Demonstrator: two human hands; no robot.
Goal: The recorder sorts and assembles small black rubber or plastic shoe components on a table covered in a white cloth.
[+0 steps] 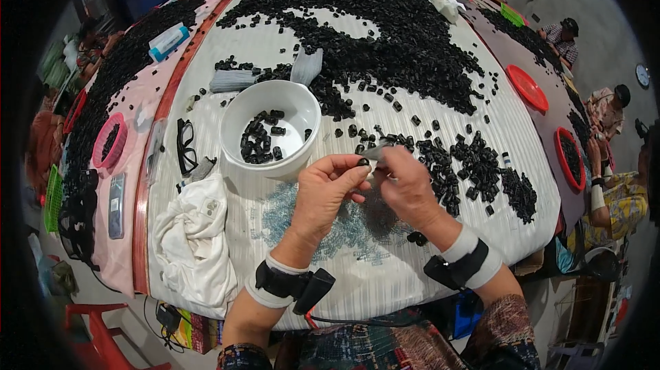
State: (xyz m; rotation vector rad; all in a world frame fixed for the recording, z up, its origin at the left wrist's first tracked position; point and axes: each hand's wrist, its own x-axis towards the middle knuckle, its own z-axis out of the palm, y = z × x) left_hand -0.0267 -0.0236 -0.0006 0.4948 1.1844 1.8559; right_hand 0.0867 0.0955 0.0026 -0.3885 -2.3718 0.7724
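Observation:
In front of me my left hand (326,188) pinches a small black plastic piece (363,162) between thumb and forefinger. Close beside it, my right hand (407,181) is curled with its fingers pressed together; motion blurs its tips, and what they hold is hidden. Beneath both hands lies a spread of tiny bluish, spring-like coils (337,229). A white bowl (302,157) beyond my left hand contains several black pieces (260,142). Small heaps of black parts (478,160) lie to the right of my right hand.
A large heap of black parts (392,47) covers the far table. At left are eyeglasses (185,148), a white cloth (196,246) and a phone-like flat object (118,206). Red baskets (570,160) stand at right, where people (605,112) sit. A red chair (103,335) is at lower left.

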